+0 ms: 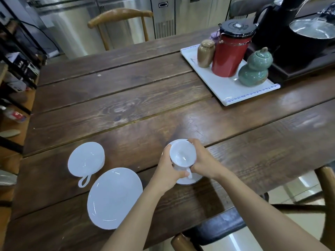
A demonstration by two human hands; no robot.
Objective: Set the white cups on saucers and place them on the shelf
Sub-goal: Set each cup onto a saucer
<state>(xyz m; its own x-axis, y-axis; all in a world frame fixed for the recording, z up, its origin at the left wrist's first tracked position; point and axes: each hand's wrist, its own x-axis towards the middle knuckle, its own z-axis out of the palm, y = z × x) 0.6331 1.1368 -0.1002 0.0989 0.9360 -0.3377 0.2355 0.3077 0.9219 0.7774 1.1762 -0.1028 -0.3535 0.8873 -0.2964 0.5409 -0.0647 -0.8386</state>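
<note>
- Wooden plank surface across most of the head view; both bare forearms entering from 5–6 o'clock.
- White cup upright at roughly 6 o'clock from frame centre, mouth up, inside empty, handle pointing toward the camera.
- Cup over a white saucer with a thin dark rim line; saucer mostly hidden, only its near and far edges visible. Cannot tell whether the cup base is seated on the saucer or just above it.
- Left hand at the cup's 9 o'clock side: grip closed around the cup wall, thumb tip on the handle.
- Right hand at the cup's 3 o'clock side: grip wrapped on the cup wall, fingertips at the far rim.
- Second white cup at 9 o'clock from the held cup, well apart, standing on the bare surface, handle toward the camera.
- Second saucer, bare, at 5 o'clock from that second cup and just beside it, near the surface's front edge.
- White rectangular tray at 1–2 o'clock on the surface, carrying a brown lidded jar, a red canister with black lid, and a green gourd-shaped jar.
- Dark tea tray with a black pot at 2 o'clock, touching the white tray's far side.
- Wooden chair at 12 o'clock beyond the surface; steel cabinets behind.
- Shelf unit at 9–10 o'clock, left frame edge, contents blurred.
</note>
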